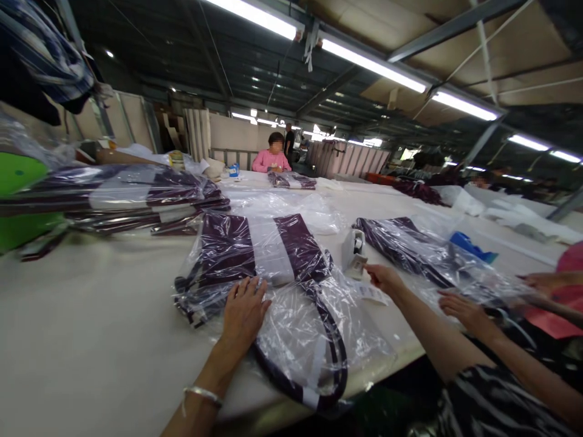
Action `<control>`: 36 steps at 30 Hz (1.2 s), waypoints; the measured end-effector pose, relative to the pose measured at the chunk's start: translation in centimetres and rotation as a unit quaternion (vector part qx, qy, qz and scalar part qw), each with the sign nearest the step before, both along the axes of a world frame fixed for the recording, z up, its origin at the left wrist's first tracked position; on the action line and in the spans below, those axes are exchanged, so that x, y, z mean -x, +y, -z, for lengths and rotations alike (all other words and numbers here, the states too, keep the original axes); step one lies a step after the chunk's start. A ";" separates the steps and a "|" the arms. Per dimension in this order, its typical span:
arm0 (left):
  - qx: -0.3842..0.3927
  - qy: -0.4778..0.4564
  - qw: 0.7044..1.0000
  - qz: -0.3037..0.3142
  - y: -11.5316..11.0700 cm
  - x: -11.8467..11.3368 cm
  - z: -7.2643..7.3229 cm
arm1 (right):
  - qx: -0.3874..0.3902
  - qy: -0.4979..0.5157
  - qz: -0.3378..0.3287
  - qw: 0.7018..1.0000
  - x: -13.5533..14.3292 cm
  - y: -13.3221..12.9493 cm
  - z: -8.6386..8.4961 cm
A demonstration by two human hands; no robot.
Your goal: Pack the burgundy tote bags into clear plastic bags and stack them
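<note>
A dark maroon bag (228, 240) with a pale band lies in clear plastic before me, its looped handle toward the table's front edge. My left hand (245, 309) rests flat on the plastic, open, fingers spread; a silvery bracelet is on the wrist. To the right, my right hand (385, 280) has its fingers pinched at the front end of a pale tape dispenser (354, 249); any tape between them is too small to see. A white paper label (371, 294) lies near that hand, under or beside the plastic.
Another wrapped dark bag (405, 246) lies at the right, with another person's hand (464, 309) on its plastic. Wrapped bags are piled (122, 194) at the left. Across the table (91, 328) sits a person in pink (268, 159). A blue item (471, 246) lies far right.
</note>
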State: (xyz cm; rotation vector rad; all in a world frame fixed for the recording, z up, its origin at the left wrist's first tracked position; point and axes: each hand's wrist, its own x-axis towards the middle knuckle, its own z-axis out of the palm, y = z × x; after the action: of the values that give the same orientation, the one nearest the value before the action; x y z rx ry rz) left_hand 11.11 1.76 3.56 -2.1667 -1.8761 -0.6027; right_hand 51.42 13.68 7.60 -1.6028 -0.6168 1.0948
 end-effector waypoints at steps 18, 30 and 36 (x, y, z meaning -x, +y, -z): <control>0.025 -0.030 0.999 0.011 -0.4 -0.2 0.4 | -0.048 -0.389 -0.630 0.671 28.2 -0.2 -6.6; 0.028 -0.048 0.998 0.007 -0.1 -0.2 0.5 | 0.028 -0.529 -0.536 0.658 28.3 5.3 -1.0; 0.027 -0.041 0.999 0.008 -0.3 -0.2 0.1 | -0.033 -0.507 -0.456 0.730 22.0 3.2 -2.3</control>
State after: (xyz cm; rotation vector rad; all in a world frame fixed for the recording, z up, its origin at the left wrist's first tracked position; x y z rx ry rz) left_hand 11.29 1.50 3.48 -2.2249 -1.9404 -0.6606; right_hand 29.38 16.85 9.86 -1.7680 -2.3384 0.6789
